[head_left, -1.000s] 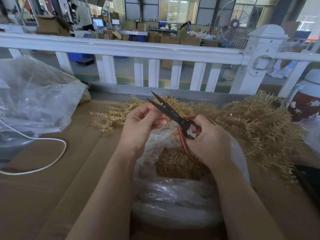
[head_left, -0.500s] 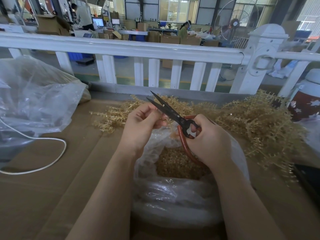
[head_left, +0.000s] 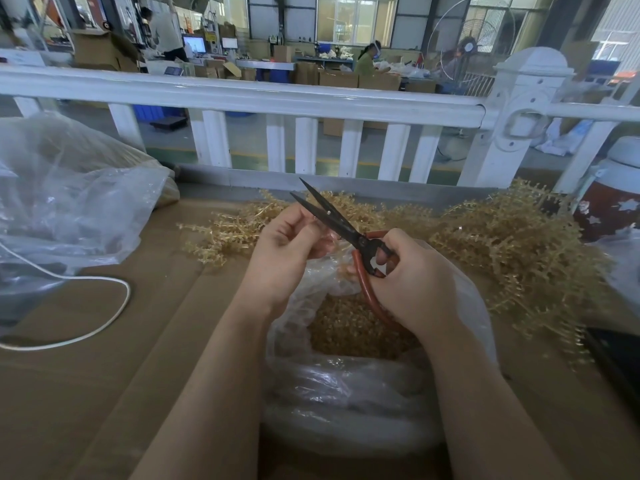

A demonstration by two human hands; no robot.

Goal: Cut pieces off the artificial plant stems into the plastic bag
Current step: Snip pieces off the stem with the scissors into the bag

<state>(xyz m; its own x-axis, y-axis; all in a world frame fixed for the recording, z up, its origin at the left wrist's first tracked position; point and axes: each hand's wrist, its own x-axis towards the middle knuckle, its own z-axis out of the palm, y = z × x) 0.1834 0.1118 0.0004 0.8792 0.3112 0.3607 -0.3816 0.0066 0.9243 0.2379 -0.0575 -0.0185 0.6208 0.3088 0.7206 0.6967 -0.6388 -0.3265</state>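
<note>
My right hand (head_left: pixel 412 275) grips the red-handled scissors (head_left: pixel 341 226), blades apart, right over the open plastic bag (head_left: pixel 346 382) so cut bits drop in. My left hand (head_left: pixel 287 247) has curled fingers by the blades; I cannot tell what it pinches. The gold plant stems (head_left: pixel 502 233) lie piled just behind, easy to grab.

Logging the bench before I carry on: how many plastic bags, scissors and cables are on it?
Plastic bags: 2, the open bag under the hands, the crumpled bag at left
Scissors: 1, in the right hand
White cable: 1
Total: 4
</note>
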